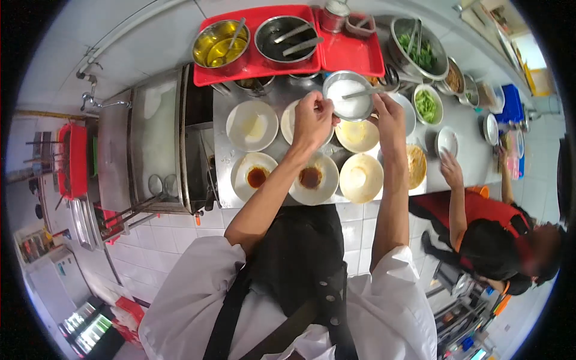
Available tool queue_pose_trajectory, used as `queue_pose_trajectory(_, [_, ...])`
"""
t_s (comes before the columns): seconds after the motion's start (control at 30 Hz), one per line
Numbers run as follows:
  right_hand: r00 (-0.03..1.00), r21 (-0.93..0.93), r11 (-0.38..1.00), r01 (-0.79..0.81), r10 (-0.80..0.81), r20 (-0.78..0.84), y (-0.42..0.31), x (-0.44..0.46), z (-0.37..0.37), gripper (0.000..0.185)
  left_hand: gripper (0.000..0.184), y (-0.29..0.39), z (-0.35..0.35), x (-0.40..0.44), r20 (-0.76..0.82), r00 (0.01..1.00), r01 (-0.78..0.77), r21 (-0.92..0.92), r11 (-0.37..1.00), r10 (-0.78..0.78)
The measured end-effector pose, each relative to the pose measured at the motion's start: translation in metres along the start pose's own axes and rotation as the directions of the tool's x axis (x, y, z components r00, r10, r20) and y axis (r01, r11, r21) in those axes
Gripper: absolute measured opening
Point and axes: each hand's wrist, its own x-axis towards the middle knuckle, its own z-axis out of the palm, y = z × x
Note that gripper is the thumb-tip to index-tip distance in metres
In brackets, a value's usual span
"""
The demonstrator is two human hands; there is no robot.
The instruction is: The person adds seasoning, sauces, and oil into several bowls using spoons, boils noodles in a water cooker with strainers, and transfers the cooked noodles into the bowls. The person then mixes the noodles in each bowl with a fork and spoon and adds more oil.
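While the metal bowl [364,110] is showing between both hands, the left hand [313,120] is holding its fingers tightly curled, the right hand [389,114] loosely bent, any grasp unclear; bumping the jutting spoon [362,93] could be spilling white contents [338,93] onto nearby dishes [362,179].

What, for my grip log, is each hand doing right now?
Left hand: closed on the edge of the metal bowl.
Right hand: closed on the handle of the spoon; whether it also grips the bowl cannot be told.

Left hand [315,115], right hand [390,115] close together (forearms [271,193] bare, forward)
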Motion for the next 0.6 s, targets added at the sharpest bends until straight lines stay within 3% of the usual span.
queue_pose_trajectory(0.07, [0.991, -0.005, 0.992, 0.127, -0.127, 0.030, -0.019, 0.016, -0.003, 0.015, 0.019, 0.019, 0.008, 0.019, 0.012, 1.000, -0.028, -0.026, 0.999, 0.028])
queue_pose_trajectory(0.13, [0.984, -0.061, 0.985, 0.162, -0.157, 0.079, -0.033, 0.048, -0.009, 0.011, 0.017, 0.019, 0.013, 0.049, 0.089, 0.990, -0.116, 0.040, 0.992, 0.112])
queue_pose_trajectory(0.2, [0.983, -0.025, 0.985, 0.172, -0.170, 0.072, -0.039, 0.081, -0.004, 0.011, 0.021, 0.029, 0.018, 0.065, 0.110, 0.989, -0.102, 0.001, 0.995, 0.102])
queue_pose_trajectory(0.23, [0.986, 0.019, 0.989, 0.148, -0.149, 0.079, -0.033, 0.101, -0.002, 0.011, 0.026, 0.017, 0.015, 0.073, 0.125, 0.981, -0.165, 0.167, 0.972, 0.145])
queue_pose_trajectory(0.3, [0.988, 0.084, 0.990, 0.113, -0.121, 0.099, -0.015, 0.130, 0.010, 0.011, 0.024, 0.015, -0.001, 0.051, 0.145, 0.972, -0.207, 0.155, 0.966, 0.185])
queue_pose_trajectory(0.33, [0.990, -0.039, 0.992, 0.120, -0.116, 0.083, 0.004, 0.155, 0.009, 0.012, 0.022, 0.015, -0.014, 0.030, 0.180, 0.961, -0.237, 0.149, 0.960, 0.210])
queue_pose_trajectory(0.4, [0.995, -0.044, 0.996, 0.079, -0.076, 0.067, 0.012, 0.158, 0.020, 0.016, 0.018, 0.018, -0.049, -0.024, 0.224, 0.961, -0.170, 0.018, 0.985, 0.162])
queue_pose_trajectory(0.43, [0.994, -0.044, 0.996, 0.081, -0.077, 0.082, 0.006, 0.159, 0.025, 0.016, 0.017, 0.014, -0.067, -0.049, 0.197, 0.978, -0.057, -0.035, 0.998, 0.063])
queue_pose_trajectory(0.47, [0.950, -0.519, 0.803, 0.292, -0.307, 0.058, -0.009, 0.159, 0.027, 0.019, 0.015, 0.009, -0.085, -0.071, 0.175, 0.984, 0.057, -0.094, 0.994, -0.039])
queue_pose_trajectory(0.5, [0.846, -0.852, 0.368, 0.373, -0.512, 0.149, -0.028, 0.160, 0.033, 0.023, 0.015, 0.002, -0.104, -0.089, 0.145, 0.988, 0.062, -0.071, 0.996, -0.052])
queue_pose_trajectory(0.57, [0.533, -0.660, 0.199, 0.724, -0.769, 0.353, -0.067, 0.172, 0.063, 0.033, 0.014, -0.007, -0.137, -0.121, 0.080, 0.986, 0.148, -0.004, 0.989, -0.147])
queue_pose_trajectory(0.6, [0.521, -0.669, 0.127, 0.733, -0.736, 0.432, -0.068, 0.190, 0.075, 0.039, 0.013, -0.008, -0.150, -0.132, 0.047, 0.976, 0.211, 0.041, 0.977, -0.213])
